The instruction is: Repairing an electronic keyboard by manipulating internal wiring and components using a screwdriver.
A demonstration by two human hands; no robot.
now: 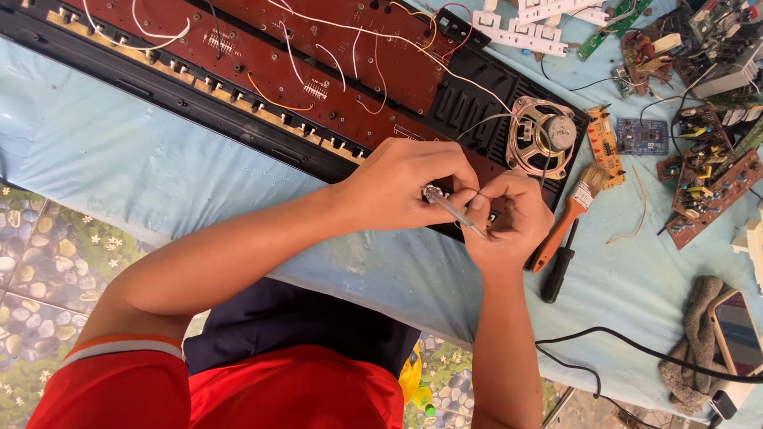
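At far left a tiled floor (40,270) with a pebble and flower pattern shows beside the desk (135,167), which is covered with a pale blue cloth. Across the desk's upper part lies an opened black keyboard case (199,107), its inside filled by long reddish-brown circuit boards (262,59) with white, orange and red wires running over them. The left hand (401,187) rests on the case's lower edge, fingers curled and pressed together around the clear handle of a thin metal-shafted screwdriver (451,210), which slants down to the right. Its tip meets the right hand (509,218), touching the left and cupped with fingertips pinched at the tool's point; what they pinch cannot be told. Just above the right hand sits a round metal speaker (548,135), mounted in the case. Right of that hand, a brush (568,218) with an orange handle and pale bristles lies on the cloth beside a black-handled tool (558,274). Farther right lie a small blue circuit board (642,137), brown boards crowded with components (711,187), a grey rag (693,342) and a black cable (636,345).
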